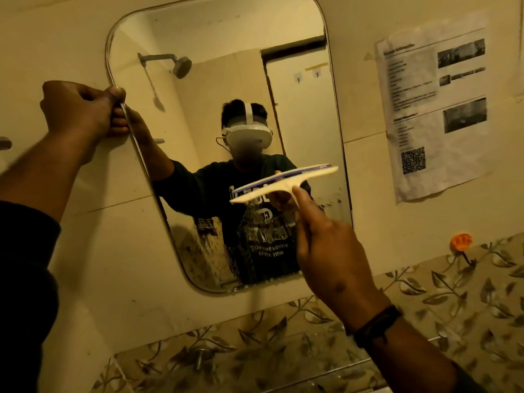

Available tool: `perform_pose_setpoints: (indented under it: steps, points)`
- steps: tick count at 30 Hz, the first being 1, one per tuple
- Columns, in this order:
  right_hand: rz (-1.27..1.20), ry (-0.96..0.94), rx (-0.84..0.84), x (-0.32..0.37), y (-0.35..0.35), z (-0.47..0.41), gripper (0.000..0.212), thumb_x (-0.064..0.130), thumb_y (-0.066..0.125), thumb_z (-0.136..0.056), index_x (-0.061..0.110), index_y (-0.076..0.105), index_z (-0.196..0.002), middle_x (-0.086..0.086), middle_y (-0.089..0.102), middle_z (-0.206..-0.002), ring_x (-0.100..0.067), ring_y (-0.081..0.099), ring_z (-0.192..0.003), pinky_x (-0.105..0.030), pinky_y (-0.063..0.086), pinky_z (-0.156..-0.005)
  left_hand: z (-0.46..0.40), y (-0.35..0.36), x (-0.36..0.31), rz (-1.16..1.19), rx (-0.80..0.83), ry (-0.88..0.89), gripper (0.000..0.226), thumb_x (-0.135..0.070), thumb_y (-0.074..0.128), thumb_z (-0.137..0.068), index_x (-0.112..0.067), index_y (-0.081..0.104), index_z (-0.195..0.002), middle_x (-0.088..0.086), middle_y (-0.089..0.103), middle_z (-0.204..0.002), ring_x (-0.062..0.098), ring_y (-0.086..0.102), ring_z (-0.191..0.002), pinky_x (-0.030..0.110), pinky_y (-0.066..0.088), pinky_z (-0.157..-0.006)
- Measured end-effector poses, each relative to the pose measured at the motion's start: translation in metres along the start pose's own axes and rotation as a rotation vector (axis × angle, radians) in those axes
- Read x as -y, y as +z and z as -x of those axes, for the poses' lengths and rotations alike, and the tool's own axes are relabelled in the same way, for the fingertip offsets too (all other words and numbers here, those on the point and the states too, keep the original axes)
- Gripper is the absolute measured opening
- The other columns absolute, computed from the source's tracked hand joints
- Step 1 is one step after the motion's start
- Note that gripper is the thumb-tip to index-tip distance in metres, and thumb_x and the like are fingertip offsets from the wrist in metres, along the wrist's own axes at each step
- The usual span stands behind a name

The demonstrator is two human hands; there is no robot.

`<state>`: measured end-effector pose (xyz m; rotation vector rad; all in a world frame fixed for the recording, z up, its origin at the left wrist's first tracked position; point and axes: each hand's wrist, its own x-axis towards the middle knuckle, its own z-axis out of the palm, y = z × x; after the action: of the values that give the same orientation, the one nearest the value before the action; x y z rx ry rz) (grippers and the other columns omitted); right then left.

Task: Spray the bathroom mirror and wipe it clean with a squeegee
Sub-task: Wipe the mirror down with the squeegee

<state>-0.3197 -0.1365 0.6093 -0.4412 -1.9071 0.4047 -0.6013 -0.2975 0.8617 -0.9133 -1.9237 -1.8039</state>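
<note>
Two hands engaged. My left hand (82,112) fingers curl round mirror (226,95) edge, steadying. Right hand (326,251) fingers grip squeegee (283,184) handle; blade just beyond fingertips, near glass. I judge squeegee light, rigid; mirror fragile, slippery.

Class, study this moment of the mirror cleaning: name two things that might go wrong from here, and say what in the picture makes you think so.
1. The left hand grips the mirror's left edge; if the mounting is loose, pulling could shift or tilt it.
2. The right hand holds the squeegee only by its handle end, blade apparently off the glass; such a light grip might slip or leave streaks near the dark specks at the right edge.
</note>
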Motion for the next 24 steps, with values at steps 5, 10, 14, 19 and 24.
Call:
perform_pose_setpoints:
  steps: [5,10,14,19,24]
  points:
    - [0.066,0.018,0.095,0.002,0.019,0.015,0.061,0.024,0.043,-0.099,0.03,0.015,-0.153,0.014,0.037,-0.054,-0.003,0.038,-0.041,-0.01,0.022,-0.041,0.003,0.0,-0.002,-0.031,-0.028,0.026,0.018,-0.042,0.068,-0.09,-0.025,0.065,-0.089,-0.002,0.07,-0.085,0.006,0.07,-0.06,0.015,0.054,-0.051]
    - [0.092,0.042,0.187,-0.013,0.029,0.062,0.072,0.029,0.045,-0.099,0.037,-0.004,-0.152,0.014,0.048,-0.066,-0.002,0.043,-0.05,-0.01,0.028,-0.044,0.01,0.002,-0.005,-0.038,-0.021,0.059,0.015,-0.038,0.068,-0.091,-0.025,0.063,-0.085,-0.003,0.069,-0.083,0.006,0.07,-0.058,0.018,0.058,-0.054]
    - [0.076,0.047,0.159,0.002,0.021,0.048,0.059,0.031,0.038,-0.099,0.033,0.013,-0.153,0.016,0.037,-0.056,-0.002,0.036,-0.042,-0.011,0.02,-0.038,0.014,0.002,-0.007,-0.055,-0.042,0.078,0.014,-0.037,0.068,-0.092,-0.026,0.063,-0.085,-0.002,0.069,-0.085,0.007,0.071,-0.062,0.018,0.058,-0.055]
    - [0.046,-0.078,0.095,0.023,0.032,0.013,0.061,0.027,0.04,-0.099,0.029,0.011,-0.153,0.006,0.057,-0.068,-0.008,0.049,-0.051,-0.025,0.045,-0.044,0.015,0.006,-0.011,-0.01,-0.002,-0.01,0.018,-0.039,0.063,-0.095,-0.025,0.061,-0.085,-0.006,0.064,-0.082,0.0,0.066,-0.05,0.013,0.055,-0.051]
    - [0.117,-0.038,0.236,0.004,0.046,0.056,0.08,0.021,0.053,-0.095,0.03,0.001,-0.154,0.008,0.05,-0.064,-0.007,0.046,-0.047,-0.025,0.046,-0.041,0.015,0.003,-0.009,-0.033,-0.018,0.029,0.015,-0.038,0.066,-0.093,-0.024,0.062,-0.088,-0.004,0.066,-0.082,0.002,0.067,-0.053,0.015,0.056,-0.053]
